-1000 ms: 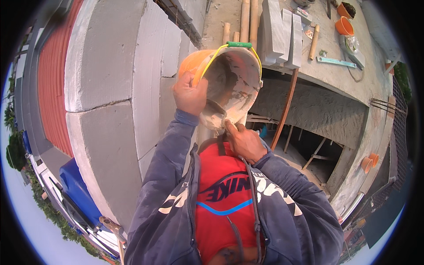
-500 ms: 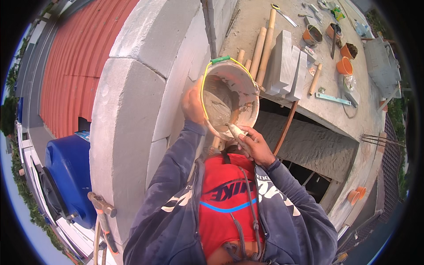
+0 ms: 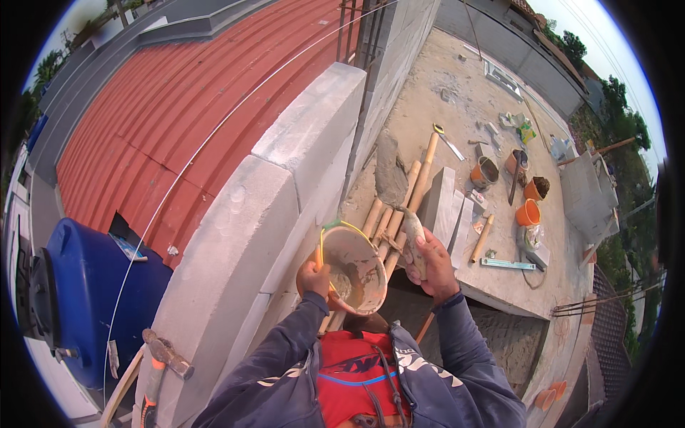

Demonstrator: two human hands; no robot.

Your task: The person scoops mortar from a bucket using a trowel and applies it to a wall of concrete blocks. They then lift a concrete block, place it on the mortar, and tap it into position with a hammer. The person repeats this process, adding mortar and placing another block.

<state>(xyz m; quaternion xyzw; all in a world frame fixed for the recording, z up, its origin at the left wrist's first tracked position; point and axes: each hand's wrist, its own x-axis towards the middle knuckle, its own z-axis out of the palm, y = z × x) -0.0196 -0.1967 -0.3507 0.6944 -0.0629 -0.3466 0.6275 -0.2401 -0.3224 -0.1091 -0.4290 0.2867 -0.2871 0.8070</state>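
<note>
My left hand point(image 3: 314, 278) is closed on the rim side of a mortar-smeared bucket point(image 3: 341, 250), beside its yellow wire handle. The bucket tilts so that its inside shows, with wet grey mortar point(image 3: 344, 287) at the bottom. To the right of the bucket, my right hand point(image 3: 432, 265) is wrapped round the thick, crusted handle of a trowel point(image 3: 391, 170). Its grey, mortar-coated blade points up and away from me, clear of the bucket. Close on my left runs a wall of pale blocks point(image 3: 275, 182).
A hammer point(image 3: 168, 354) lies on the near wall top, beside a blue tank point(image 3: 107, 299). Bamboo poles point(image 3: 422, 167) and loose blocks point(image 3: 437, 207) lie at the slab's edge, above a dark opening. Orange pots point(image 3: 528, 212), a handsaw point(image 3: 449, 143) and a level point(image 3: 508, 263) lie farther right.
The trowel has come out of the bucket and swung up to the right in my right hand. The bucket sits lower in view, and the view has tipped toward the far slab.
</note>
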